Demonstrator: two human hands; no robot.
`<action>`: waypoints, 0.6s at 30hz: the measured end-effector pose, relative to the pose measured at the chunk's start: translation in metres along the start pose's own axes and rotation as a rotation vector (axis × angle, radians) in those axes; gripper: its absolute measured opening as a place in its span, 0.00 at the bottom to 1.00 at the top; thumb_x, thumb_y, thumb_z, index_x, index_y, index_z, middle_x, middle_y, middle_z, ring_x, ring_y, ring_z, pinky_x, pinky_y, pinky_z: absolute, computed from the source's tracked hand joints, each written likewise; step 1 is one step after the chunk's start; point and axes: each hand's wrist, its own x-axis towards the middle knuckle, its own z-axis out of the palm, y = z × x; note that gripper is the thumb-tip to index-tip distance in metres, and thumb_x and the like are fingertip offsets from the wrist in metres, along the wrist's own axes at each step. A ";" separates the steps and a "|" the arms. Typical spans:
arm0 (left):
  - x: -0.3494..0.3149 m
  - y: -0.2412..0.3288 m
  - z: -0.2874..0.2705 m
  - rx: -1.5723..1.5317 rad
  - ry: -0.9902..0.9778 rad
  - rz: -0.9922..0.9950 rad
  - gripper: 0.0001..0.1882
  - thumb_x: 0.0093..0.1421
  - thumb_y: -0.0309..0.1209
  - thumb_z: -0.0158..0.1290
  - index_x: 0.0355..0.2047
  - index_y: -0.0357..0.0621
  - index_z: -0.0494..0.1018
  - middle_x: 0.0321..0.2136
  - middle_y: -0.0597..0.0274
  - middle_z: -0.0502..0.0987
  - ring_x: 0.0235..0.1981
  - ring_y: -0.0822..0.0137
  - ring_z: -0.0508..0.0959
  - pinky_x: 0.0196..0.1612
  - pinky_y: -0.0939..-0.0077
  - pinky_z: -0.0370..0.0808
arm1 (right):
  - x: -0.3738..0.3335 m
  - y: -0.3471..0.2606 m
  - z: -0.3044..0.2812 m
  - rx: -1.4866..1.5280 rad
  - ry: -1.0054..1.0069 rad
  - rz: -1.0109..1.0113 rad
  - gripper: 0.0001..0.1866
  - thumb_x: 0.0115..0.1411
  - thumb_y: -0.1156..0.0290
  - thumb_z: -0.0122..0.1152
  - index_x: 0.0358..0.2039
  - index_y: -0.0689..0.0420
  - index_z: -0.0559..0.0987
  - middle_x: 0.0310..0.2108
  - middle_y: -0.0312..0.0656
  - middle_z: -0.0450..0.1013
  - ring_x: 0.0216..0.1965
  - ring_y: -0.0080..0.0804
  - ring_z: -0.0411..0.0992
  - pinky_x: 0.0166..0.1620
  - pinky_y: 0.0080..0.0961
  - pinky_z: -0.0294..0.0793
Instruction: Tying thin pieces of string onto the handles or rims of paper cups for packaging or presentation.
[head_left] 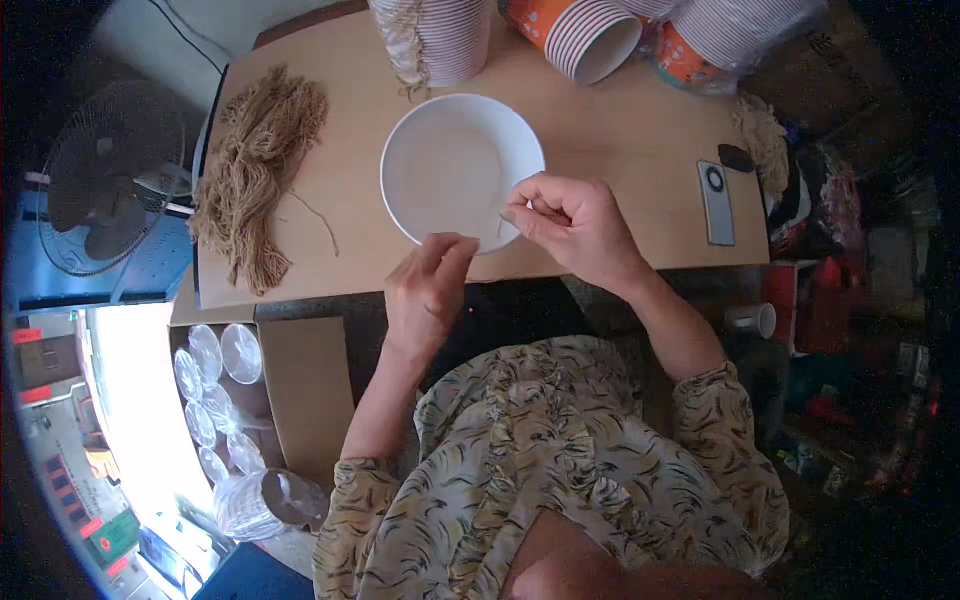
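Observation:
Over the near rim of a large round white bowl [462, 170], my two hands work close together. My right hand [585, 222] is closed in a pinch, thumb against forefinger. A faint thin strand seems to hang at its fingertips, too fine to name. Slightly lower and to the left, my left hand [430, 285] is closed too, its fingertips pressed together; whatever they hold is hidden. The bowl's inside is pale. On the left of the table lies a thick bundle of brown twine [250, 180], with one loose strand trailing from it.
Stacked paper cups [455, 45] and orange-patterned paper tubs [585, 40] line the table's far edge. A phone [717, 205] lies at the right, near pale twine [765, 140]. A fan [115, 190] stands left; a carton [305, 390] with clear plastic cups [242, 353] sits below it.

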 end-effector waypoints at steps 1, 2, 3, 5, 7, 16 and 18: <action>-0.006 0.002 0.002 0.037 -0.003 0.022 0.17 0.49 0.19 0.57 0.40 0.45 0.77 0.36 0.64 0.77 0.30 0.62 0.80 0.32 0.69 0.78 | 0.000 -0.001 0.000 -0.003 -0.008 0.011 0.05 0.62 0.75 0.63 0.31 0.62 0.77 0.19 0.23 0.62 0.22 0.08 0.55 0.24 0.12 0.55; -0.011 0.003 0.005 0.039 -0.017 0.023 0.19 0.46 0.20 0.57 0.41 0.47 0.77 0.36 0.66 0.77 0.28 0.64 0.79 0.30 0.71 0.78 | 0.000 -0.003 0.000 -0.036 -0.023 0.026 0.05 0.62 0.75 0.63 0.31 0.63 0.77 0.19 0.25 0.62 0.21 0.09 0.56 0.24 0.14 0.56; -0.013 0.006 0.007 0.032 -0.020 0.010 0.19 0.46 0.20 0.57 0.41 0.47 0.77 0.36 0.66 0.77 0.28 0.64 0.79 0.30 0.71 0.78 | -0.002 -0.002 0.000 -0.069 -0.039 0.042 0.05 0.62 0.76 0.63 0.31 0.63 0.77 0.18 0.26 0.62 0.21 0.09 0.56 0.23 0.15 0.57; -0.015 0.012 0.006 0.056 -0.020 -0.011 0.16 0.48 0.19 0.59 0.38 0.47 0.79 0.35 0.63 0.79 0.31 0.62 0.82 0.31 0.71 0.79 | -0.003 0.003 0.001 -0.136 -0.088 0.032 0.05 0.62 0.75 0.62 0.31 0.62 0.76 0.18 0.34 0.68 0.21 0.17 0.64 0.24 0.21 0.63; -0.019 0.012 0.006 0.029 -0.039 -0.038 0.16 0.48 0.19 0.59 0.39 0.46 0.78 0.36 0.63 0.79 0.31 0.62 0.82 0.32 0.71 0.79 | -0.004 0.008 0.002 -0.206 -0.130 0.016 0.05 0.61 0.74 0.62 0.31 0.61 0.76 0.18 0.41 0.73 0.20 0.24 0.71 0.25 0.27 0.70; -0.026 0.010 0.008 0.018 -0.040 -0.026 0.20 0.44 0.18 0.57 0.40 0.47 0.78 0.37 0.64 0.79 0.32 0.62 0.81 0.34 0.70 0.79 | -0.008 0.016 0.008 -0.272 -0.133 0.019 0.05 0.61 0.77 0.62 0.32 0.63 0.75 0.17 0.32 0.63 0.20 0.14 0.59 0.23 0.21 0.60; -0.027 0.010 0.008 0.021 -0.048 -0.033 0.21 0.43 0.18 0.57 0.41 0.47 0.78 0.38 0.64 0.79 0.32 0.62 0.81 0.34 0.70 0.79 | -0.009 0.021 0.010 -0.256 -0.106 0.018 0.05 0.61 0.77 0.62 0.31 0.63 0.75 0.16 0.32 0.63 0.19 0.14 0.58 0.22 0.21 0.59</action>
